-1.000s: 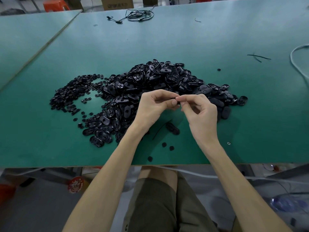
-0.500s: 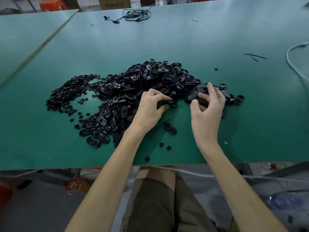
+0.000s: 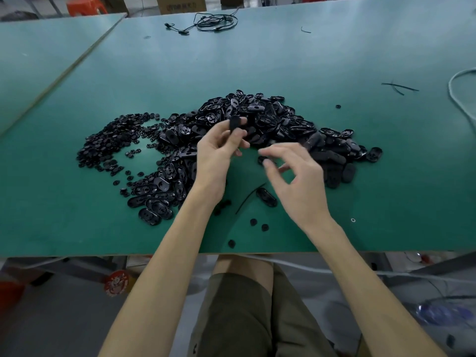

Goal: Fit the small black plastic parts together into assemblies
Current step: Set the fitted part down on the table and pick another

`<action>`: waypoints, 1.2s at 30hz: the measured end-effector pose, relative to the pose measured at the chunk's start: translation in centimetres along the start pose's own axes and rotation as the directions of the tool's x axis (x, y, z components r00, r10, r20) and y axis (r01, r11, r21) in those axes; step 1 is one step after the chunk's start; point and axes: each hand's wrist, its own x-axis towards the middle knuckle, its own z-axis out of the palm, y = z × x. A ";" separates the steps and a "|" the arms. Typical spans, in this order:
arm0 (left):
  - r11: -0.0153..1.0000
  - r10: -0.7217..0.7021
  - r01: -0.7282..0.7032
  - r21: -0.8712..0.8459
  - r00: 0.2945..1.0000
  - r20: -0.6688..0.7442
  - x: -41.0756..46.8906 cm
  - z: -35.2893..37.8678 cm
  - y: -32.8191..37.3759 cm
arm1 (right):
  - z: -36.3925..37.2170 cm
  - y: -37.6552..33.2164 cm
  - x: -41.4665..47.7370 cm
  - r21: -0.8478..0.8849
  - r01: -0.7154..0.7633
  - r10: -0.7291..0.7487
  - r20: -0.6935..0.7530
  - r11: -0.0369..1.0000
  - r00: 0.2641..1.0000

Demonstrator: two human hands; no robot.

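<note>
Left hand (image 3: 219,150) pinches an oval black shell (image 3: 235,122) at its fingertips, long axis upright, raised over the near edge of the heap (image 3: 283,119) on the tabletop (image 3: 257,60). Just right and lower, the right hand (image 3: 296,173) hovers with fingers loosely curled; blur hides whether its thumb grips the small dark piece (image 3: 262,159) there. I'd guess that piece travels up-left to the shell.

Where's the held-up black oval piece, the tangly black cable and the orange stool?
black oval piece (image 3: 235,122): head view, its middle.
tangly black cable (image 3: 213,21): head view, its coil.
orange stool (image 3: 86,7): head view, its seat.
</note>
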 end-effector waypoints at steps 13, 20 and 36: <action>0.794 -0.261 0.268 -0.545 0.961 0.092 0.4 -0.6 1.0 | 1.1 -1.3 -1.2 -0.122 0.487 -0.367 0.507 0.865 0.780; 0.889 -0.253 0.288 -0.355 0.957 0.142 0.3 -0.2 0.3 | 1.2 -1.4 -1.2 -0.197 0.452 -0.326 0.457 0.870 0.828; 0.879 -0.259 0.325 -0.348 0.940 0.223 0.0 -0.1 0.4 | 1.2 -1.0 -1.0 -0.272 0.278 -0.204 0.269 0.921 0.941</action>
